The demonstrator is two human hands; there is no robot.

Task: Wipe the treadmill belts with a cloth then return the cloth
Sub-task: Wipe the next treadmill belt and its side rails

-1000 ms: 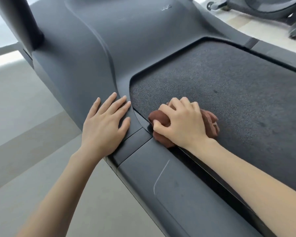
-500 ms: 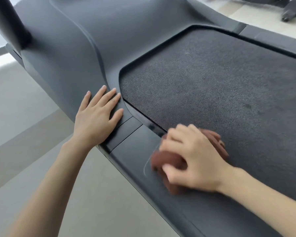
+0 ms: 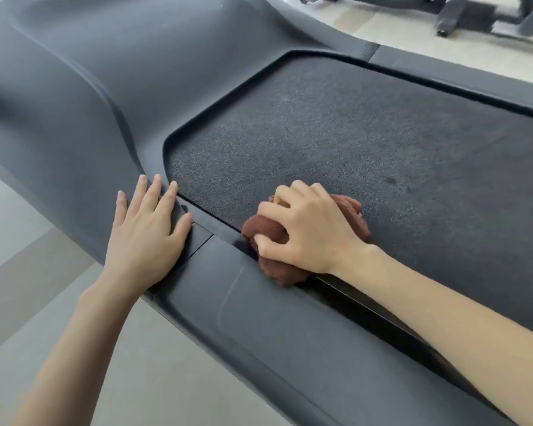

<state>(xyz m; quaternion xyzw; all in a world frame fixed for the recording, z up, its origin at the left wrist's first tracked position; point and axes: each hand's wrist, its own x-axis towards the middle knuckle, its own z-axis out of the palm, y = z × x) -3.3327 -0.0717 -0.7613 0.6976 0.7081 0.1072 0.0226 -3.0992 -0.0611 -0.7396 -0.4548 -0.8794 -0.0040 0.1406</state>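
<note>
In the head view we look down at the front end of a dark grey treadmill (image 3: 182,56). Our right hand (image 3: 308,232) grips a bunched brown cloth (image 3: 263,229), fingers curled over its top and thumb pressed against its near side, with folds sticking out to the left of the hand, below it and behind the knuckles. The cloth lies at the near left edge of the belt (image 3: 366,142), partly on the rough black surface and partly over the side rail (image 3: 259,333) that runs toward us. Our left hand (image 3: 145,235) lies flat and wide, fingers straight and slightly spread, palm down on the smooth plastic where the side rail meets the motor cover (image 3: 74,118). Its fingertips come close to the rounded front corner of the belt, and it holds nothing. The two hands are near each other but apart. A few small darker spots (image 3: 391,180) mark the belt to the right of the cloth. Left of the treadmill we see pale grey floor (image 3: 28,272) with a darker band across it. At the top right, beyond the far rail (image 3: 443,69), the dark base of another exercise machine (image 3: 465,13) stands on a light floor, blurred
</note>
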